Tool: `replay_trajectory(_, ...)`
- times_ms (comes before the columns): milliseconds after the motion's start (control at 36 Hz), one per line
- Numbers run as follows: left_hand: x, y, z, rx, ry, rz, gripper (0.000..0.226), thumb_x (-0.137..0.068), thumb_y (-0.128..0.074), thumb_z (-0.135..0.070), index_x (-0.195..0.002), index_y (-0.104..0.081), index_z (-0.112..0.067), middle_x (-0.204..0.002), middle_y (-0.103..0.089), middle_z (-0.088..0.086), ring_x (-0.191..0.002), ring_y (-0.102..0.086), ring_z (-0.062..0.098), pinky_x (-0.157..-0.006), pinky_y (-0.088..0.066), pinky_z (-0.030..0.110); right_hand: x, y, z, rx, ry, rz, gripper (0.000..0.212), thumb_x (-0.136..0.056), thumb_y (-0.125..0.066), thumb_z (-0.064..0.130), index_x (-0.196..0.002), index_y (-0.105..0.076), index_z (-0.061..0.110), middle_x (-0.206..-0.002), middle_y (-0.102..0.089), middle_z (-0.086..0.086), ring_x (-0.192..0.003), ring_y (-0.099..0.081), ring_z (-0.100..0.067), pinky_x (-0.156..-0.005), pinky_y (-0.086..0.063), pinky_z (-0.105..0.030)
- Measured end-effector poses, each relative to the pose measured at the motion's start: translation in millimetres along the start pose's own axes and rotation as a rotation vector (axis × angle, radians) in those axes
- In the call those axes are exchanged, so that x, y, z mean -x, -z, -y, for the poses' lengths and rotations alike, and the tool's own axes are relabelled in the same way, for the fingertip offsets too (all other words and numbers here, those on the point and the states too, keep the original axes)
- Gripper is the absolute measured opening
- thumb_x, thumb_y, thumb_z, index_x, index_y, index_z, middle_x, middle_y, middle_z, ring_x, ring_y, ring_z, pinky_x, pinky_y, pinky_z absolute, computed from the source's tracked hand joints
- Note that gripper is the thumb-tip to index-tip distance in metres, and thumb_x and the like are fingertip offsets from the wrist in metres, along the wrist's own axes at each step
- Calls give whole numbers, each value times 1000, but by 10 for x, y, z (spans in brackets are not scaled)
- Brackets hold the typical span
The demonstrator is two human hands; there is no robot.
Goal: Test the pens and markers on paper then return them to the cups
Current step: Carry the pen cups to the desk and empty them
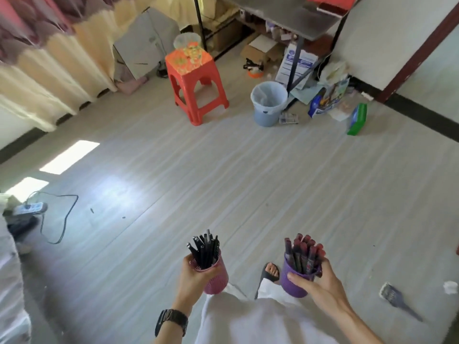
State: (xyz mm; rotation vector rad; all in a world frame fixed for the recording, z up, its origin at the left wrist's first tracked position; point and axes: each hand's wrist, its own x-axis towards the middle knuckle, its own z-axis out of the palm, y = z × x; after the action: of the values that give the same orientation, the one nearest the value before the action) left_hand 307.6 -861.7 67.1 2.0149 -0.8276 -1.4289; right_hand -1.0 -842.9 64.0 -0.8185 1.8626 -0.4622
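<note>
The left grip (192,276) was curled round a pink mesh cup (218,281), thumb on the near side and fingers wrapped about the far wall, holding it upright in the air above the floor (223,182). A bunch of black pens (205,249) stood in that cup, their ends fanning out above the rim. The right grip (320,281) held a purple cup (291,286) in the same way, thumb across the front wall and fingers behind, and this cup was packed with markers (303,252) whose dark red caps pointed up. The two cups were about level with each other and apart, with a sandalled foot (269,271) showing on the floor between them. A black watch (171,321) sat on the left wrist. Farther off on the floor stood a red stool (196,80) and, to its right, a pale blue bin (268,105) lined with a bag; a green box (357,119) lay near the wall. A hairbrush (397,300) lay on the floor to the right of the purple cup, and a power strip (29,208) with a black cable lay at the far left.
</note>
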Motion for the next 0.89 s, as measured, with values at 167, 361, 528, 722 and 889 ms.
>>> replay_trajectory(167,-440,-199,-438,93,11,-90,53,-68,-92,-17,-97,-53,-37,-100,-64,-18,-83,-65,-7,-62,-46,11,-937,273,826,140,112,89,76,-59,-94,46,-118,-46,41,-99,-58,28,-86,-54,8,-69,-40,-13)
replay_trajectory(361,-1174,-191,-780,74,61,-98,55,-54,-92,-29,-101,-63,-32,-92,-74,-19,-85,-69,1,-63,-50,13,-1668,169,1508,108,91,69,88,-39,-82,67,-116,-51,38,-99,-63,23,-92,-60,3,-71,-44,-20)
replay_trajectory(528,-2310,-27,-1359,72,98,-86,70,-54,-96,-27,-108,-51,-30,-100,-64,-17,-91,-61,-1,-66,-45,18,-2347,-104,2179,41,19,20,82,-42,-88,58,-113,-58,31,-100,-71,17,-93,-64,1,-73,-47,-25)
replay_trajectory(722,-3533,284,-2440,-17,-9,-17,76,-65,-94,-24,-122,-44,-26,-105,-58,-19,-91,-55,-5,-66,-41,15,-2998,-373,2911,-76,-102,-57,63,-56,-99,34,-106,-62,25,-104,-72,8,-93,-65,-9,-79,-46,-33)
replay_trajectory(889,-4349,409,-3386,-48,-94,40,75,-66,-92,-26,-121,-41,-30,-107,-57,-20,-97,-56,-2,-69,-43,17,-3555,-492,3488,-165,-101,-74,74,-45,-96,51,-106,-62,29,-101,-73,12,-94,-69,-13,-85,-52,-39)
